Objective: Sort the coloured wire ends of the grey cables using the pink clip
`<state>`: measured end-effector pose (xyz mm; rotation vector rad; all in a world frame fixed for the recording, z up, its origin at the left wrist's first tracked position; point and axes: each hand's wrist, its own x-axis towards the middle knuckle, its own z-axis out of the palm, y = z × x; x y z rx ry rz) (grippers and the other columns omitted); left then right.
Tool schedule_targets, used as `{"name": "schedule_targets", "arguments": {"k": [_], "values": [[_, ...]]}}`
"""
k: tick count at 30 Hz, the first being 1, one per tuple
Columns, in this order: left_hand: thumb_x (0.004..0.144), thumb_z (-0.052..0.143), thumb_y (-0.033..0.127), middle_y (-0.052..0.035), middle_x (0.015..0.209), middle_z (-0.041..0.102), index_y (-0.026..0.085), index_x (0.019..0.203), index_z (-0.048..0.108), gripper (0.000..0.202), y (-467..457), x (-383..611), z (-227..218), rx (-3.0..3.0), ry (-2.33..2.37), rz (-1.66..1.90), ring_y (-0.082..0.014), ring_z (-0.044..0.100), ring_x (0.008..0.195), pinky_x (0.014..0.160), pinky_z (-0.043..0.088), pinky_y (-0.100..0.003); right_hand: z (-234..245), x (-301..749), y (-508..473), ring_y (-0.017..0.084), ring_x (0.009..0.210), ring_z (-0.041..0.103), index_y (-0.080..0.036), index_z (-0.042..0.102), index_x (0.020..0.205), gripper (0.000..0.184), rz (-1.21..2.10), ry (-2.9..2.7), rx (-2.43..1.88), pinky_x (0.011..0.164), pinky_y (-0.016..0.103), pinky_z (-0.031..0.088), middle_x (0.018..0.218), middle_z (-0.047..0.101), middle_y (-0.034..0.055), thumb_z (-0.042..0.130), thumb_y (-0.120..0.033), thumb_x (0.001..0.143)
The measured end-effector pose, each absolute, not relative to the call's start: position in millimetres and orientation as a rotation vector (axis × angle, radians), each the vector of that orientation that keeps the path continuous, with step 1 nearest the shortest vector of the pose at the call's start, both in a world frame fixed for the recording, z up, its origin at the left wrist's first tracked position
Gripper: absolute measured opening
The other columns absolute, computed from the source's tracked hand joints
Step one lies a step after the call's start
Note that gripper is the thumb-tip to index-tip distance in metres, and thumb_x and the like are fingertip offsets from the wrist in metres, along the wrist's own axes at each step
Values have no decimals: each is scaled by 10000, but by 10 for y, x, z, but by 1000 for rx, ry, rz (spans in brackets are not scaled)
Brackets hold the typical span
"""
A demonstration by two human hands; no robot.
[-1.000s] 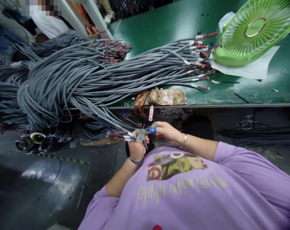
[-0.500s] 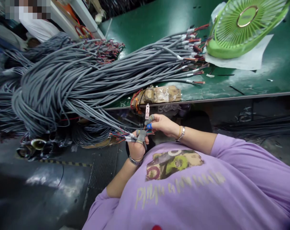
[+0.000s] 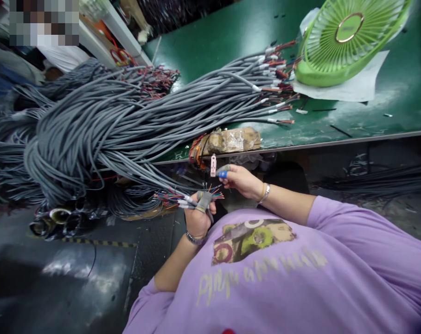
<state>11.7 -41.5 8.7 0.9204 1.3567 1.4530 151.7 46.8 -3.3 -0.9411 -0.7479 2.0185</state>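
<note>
My left hand (image 3: 198, 218), its fingers wrapped in grey covers, is closed around the ends of several grey cables (image 3: 130, 162). Fine coloured wires (image 3: 217, 194) fan out past its thumb, and more coloured strands (image 3: 167, 199) show on its other side. My right hand (image 3: 244, 182) is just above and to the right, thumb and index finger pinched together. A blue band and a grey cover are on those fingers. Whatever lies in the pinch is too small to make out. Close to its fingertips is a small white tag (image 3: 213, 166) with reddish marks.
On the green table (image 3: 356, 116), a large pile of grey cables (image 3: 74, 120) hangs over the front edge. A taped brown block (image 3: 234, 140) lies at that edge. Farther right, a green fan (image 3: 349, 28) stands on white paper (image 3: 373, 79). Another person's white sleeve (image 3: 60, 53) shows at upper left.
My right hand has drawn slightly right, away from the wires in my left hand. The wire ends now stand more spread out. The view has shifted a little.
</note>
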Motion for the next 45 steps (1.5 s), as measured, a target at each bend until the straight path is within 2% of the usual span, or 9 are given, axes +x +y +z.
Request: {"name": "schedule_targets", "arguments": {"k": [4,8,12,15,17,22,30,40,45], "values": [[712,741,409,37,409,534,172,650,612,277,-379,151,215,879,1301,1438,-76,451,339,349,340,-178,0,1557,614,79,551,530,-151,603,774,305,2183,-677,-879,513,183,452,686,630,17,619,-441,864],[722,735,409,24,403,533,168,602,597,303,-310,189,278,897,1222,1371,-74,451,341,351,331,-178,58,1515,702,76,533,496,-140,626,810,421,2360,-791,-695,475,182,403,703,626,22,653,-561,803],[720,730,410,22,399,520,167,566,560,334,-222,186,259,879,1209,1333,-71,441,337,350,313,-178,-7,1423,700,52,465,362,-152,572,703,501,2022,-937,-760,437,189,266,579,548,-27,770,-606,633],[715,733,420,22,403,517,168,563,544,350,-181,175,218,871,1209,1317,-71,440,339,350,312,-180,-78,1361,692,57,465,346,-159,548,643,557,1759,-981,-845,458,209,258,536,515,-31,702,-694,641],[715,734,422,22,407,519,169,558,540,355,-166,174,187,866,1208,1311,-72,444,343,350,315,-180,-95,1327,695,64,484,362,-159,579,673,579,1807,-946,-814,473,210,285,567,520,-25,645,-734,668],[707,741,418,23,409,526,165,573,572,332,-135,183,129,843,1205,1304,-69,442,339,350,322,-179,-41,1259,716,78,543,422,-143,641,755,559,2158,-645,-681,507,204,365,625,540,-10,679,-696,684],[730,724,412,17,413,539,161,598,598,310,-139,181,83,861,1210,1281,-67,435,340,359,309,-178,-2,1223,717,78,542,429,-127,670,742,497,2133,-503,-700,508,199,362,593,543,-8,731,-618,695],[740,729,409,23,419,537,158,595,589,322,-247,193,144,869,1200,1312,-64,442,352,365,322,-169,-10,1347,736,105,588,524,-136,684,870,575,2389,-523,-615,545,209,434,718,632,39,502,-681,846],[756,720,374,27,445,558,161,632,605,271,-310,239,155,858,1226,1411,-68,472,379,388,361,-170,7,1356,690,78,569,483,-142,650,795,347,2226,-615,-633,517,183,395,681,597,1,705,-484,781]]}}
